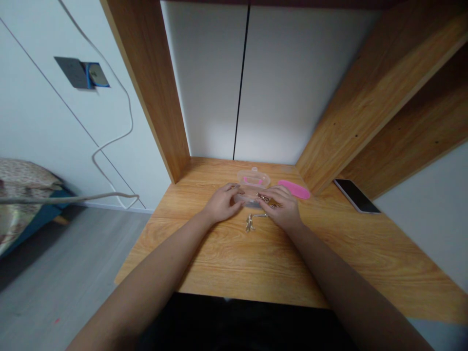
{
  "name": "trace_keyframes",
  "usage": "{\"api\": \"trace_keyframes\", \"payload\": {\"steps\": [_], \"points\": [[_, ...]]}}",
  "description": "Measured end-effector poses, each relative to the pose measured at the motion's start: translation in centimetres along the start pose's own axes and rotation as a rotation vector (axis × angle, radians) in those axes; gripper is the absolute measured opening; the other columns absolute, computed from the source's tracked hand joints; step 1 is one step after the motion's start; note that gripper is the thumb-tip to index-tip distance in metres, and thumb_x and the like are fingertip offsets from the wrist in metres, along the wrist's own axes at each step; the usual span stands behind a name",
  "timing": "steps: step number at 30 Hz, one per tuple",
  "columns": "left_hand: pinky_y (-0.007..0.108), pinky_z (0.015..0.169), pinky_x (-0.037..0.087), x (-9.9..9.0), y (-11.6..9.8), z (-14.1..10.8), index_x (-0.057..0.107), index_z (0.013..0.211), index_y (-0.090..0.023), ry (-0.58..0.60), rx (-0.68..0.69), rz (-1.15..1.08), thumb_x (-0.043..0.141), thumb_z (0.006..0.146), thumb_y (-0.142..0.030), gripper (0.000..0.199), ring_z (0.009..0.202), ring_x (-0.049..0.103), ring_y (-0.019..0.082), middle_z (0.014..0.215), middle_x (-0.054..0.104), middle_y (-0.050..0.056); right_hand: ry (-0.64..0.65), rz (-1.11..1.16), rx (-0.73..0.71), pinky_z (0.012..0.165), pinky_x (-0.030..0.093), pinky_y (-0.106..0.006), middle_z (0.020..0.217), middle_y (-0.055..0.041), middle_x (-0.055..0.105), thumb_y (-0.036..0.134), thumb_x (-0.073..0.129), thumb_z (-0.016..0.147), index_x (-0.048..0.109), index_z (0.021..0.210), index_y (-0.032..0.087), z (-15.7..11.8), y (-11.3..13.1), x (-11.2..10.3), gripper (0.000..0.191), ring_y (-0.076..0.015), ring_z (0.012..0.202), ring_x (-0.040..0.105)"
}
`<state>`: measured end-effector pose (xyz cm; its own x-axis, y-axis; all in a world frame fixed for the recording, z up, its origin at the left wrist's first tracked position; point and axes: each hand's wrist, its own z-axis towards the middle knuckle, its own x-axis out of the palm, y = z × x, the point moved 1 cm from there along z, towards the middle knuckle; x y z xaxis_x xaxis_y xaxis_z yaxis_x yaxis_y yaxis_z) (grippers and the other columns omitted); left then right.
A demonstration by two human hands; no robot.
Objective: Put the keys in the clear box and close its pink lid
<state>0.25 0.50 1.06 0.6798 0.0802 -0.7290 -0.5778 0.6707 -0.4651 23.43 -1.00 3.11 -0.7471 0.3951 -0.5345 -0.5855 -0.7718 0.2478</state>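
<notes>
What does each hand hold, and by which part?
The right hand holds a small metal tool, the gripped part hidden. The left hand touches the near edge of the clear plastic box; no clear grip.

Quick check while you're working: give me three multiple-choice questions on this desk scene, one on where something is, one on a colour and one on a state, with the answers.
1. Where is the phone? A) on the floor B) on the desk, far right C) in a hand
2. What colour is the oblong piece beside the clear plastic box? A) blue B) green C) pink
3. What is the left hand doing? A) touching the box B) holding the phone C) hanging below the desk

1 B: it lies on the wooden desk. 2 C: it shows bright pink. 3 A: it rests against the box's near side.
</notes>
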Motion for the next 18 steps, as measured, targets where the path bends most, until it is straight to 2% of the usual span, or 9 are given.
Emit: {"api": "trace_keyframes", "payload": {"steps": [3, 9, 18], "points": [[0.042, 0.108, 0.047, 0.1, 0.0, 0.0, 0.066, 0.116, -0.020, -0.006, 0.003, 0.022, 0.063, 0.088, -0.029, 0.029, 0.123, 0.058, 0.026, 0.125, 0.063, 0.012, 0.038, 0.012, -0.049, 0.078, 0.054, -0.042, 0.089, -0.0055, 0.077, 0.024, 0.076, 0.082, 0.074, 0.096, 0.025, 0.2, 0.4, -0.2, 0.014, -0.0246, 0.086, 0.068], [0.044, 0.104, 0.049, 0.1, 0.0, -0.1, 0.067, 0.115, -0.022, -0.017, -0.029, 0.052, 0.063, 0.088, -0.031, 0.029, 0.120, 0.060, 0.027, 0.123, 0.064, 0.011, 0.301, 0.186, -0.166, 0.081, 0.056, -0.039, 0.091, -0.0039, 0.076, 0.026, 0.073, 0.084, 0.073, 0.101, 0.027, -0.3, 1.8, 0.5, 0.017, -0.0211, 0.085, 0.068], [0.044, 0.105, 0.049, 0.0, -0.2, 0.0, 0.067, 0.115, -0.021, -0.016, -0.025, 0.063, 0.061, 0.089, -0.033, 0.029, 0.121, 0.059, 0.027, 0.123, 0.064, 0.011, 0.487, 0.138, -0.212, 0.080, 0.056, -0.036, 0.089, -0.0045, 0.076, 0.027, 0.066, 0.088, 0.073, 0.096, 0.026, -0.1, 2.5, 0.2, 0.011, -0.0208, 0.085, 0.070]]}}
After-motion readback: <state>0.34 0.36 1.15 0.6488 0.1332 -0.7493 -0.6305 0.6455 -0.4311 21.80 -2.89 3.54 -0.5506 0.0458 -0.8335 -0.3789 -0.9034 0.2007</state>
